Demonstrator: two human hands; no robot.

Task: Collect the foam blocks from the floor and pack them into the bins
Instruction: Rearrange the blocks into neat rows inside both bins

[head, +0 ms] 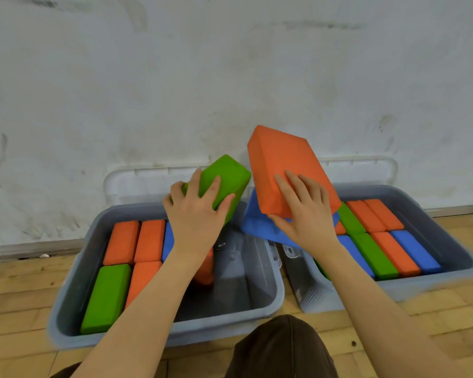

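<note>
The light wooden plank floor (25, 290) bears two grey plastic bins, left bin (74, 271) and right bin (448, 233) (side by side, against the wall).

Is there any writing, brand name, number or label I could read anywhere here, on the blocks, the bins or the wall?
None can be read.
Green foam block in the left hand: plain.
Orange foam block and blue foam block in the right hand: plain.
Grey plastic bins: no label shows.
White wall: only scuff marks.
</note>
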